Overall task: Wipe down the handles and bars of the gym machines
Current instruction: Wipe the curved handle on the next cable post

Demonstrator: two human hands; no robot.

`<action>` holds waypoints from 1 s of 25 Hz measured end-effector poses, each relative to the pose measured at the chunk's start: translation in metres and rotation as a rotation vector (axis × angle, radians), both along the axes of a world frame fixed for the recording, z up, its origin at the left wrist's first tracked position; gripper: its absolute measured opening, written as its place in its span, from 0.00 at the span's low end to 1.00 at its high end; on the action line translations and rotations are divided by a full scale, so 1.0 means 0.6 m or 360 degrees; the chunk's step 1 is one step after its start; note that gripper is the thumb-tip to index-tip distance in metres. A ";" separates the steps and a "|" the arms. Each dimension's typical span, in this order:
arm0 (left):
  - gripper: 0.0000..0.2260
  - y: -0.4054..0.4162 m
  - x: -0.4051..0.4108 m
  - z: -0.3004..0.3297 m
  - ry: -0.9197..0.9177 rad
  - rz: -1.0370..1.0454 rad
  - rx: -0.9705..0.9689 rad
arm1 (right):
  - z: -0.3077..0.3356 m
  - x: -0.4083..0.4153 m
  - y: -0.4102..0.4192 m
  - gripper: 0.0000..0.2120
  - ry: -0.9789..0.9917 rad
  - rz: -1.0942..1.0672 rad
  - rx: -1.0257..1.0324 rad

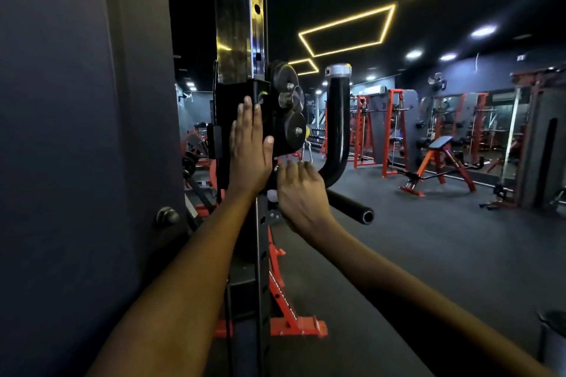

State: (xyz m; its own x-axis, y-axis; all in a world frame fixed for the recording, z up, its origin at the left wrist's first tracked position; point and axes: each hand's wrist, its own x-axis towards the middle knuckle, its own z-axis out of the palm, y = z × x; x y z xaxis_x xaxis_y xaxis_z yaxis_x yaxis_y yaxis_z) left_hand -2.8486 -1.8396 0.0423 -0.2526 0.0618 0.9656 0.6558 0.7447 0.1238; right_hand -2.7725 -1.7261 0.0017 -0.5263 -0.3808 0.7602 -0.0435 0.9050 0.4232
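A black upright post [242, 24] with a row of holes rises in front of me. A black sliding carriage [242, 95] with round rollers [291, 107] sits on it. My left hand [249, 147] lies flat with straight fingers against the carriage's side. My right hand [301, 193] reaches in just below the carriage, fingers loosely bent toward the base of a curved black handle [338, 122] with a silver cap. A second black bar [352, 206] sticks out toward the right beneath it. I see no cloth in either hand.
A dark grey wall panel [76, 131] with a round knob [167, 216] fills the left. The machine's red base foot [294, 326] sits on the dark floor. A red bench [438, 162], red racks [395, 128] and mirrors stand across the room at right.
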 end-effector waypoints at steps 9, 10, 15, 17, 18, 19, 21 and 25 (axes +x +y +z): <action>0.25 0.003 -0.004 -0.006 0.0022 -0.0034 0.0060 | -0.090 0.045 0.204 0.32 0.0222 0.0838 -0.0606; 0.26 0.003 -0.005 -0.007 0.0029 -0.0026 0.0066 | -0.069 0.048 0.203 0.32 0.0300 0.0930 -0.1023; 0.26 0.004 0.001 -0.005 0.0008 -0.0032 0.0051 | 0.106 0.039 0.105 0.26 0.0281 0.1359 -0.1463; 0.26 0.003 0.001 -0.005 0.0000 -0.0034 0.0042 | 0.057 0.025 0.073 0.27 0.0376 0.1315 -0.1382; 0.26 0.002 0.000 -0.006 0.0002 -0.0031 0.0041 | 0.005 0.019 0.062 0.28 0.0405 0.1301 -0.1412; 0.25 0.002 -0.001 -0.007 0.0010 -0.0026 0.0040 | -0.055 0.017 0.051 0.29 0.0340 0.1293 -0.1477; 0.25 0.003 -0.001 -0.006 0.0021 -0.0025 0.0044 | -0.153 0.032 0.034 0.30 0.0048 0.1336 -0.1573; 0.26 0.005 -0.004 -0.008 0.0039 -0.0037 0.0061 | -0.110 0.036 0.050 0.31 0.0297 0.1391 -0.2215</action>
State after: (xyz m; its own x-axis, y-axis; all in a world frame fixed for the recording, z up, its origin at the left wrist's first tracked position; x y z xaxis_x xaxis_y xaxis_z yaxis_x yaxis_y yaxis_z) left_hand -2.8510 -1.8368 0.0373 -0.2275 0.0302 0.9733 0.6763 0.7241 0.1356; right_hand -2.7510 -1.6960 -0.0642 -0.4007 0.4902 0.7741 -0.7555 0.3013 -0.5818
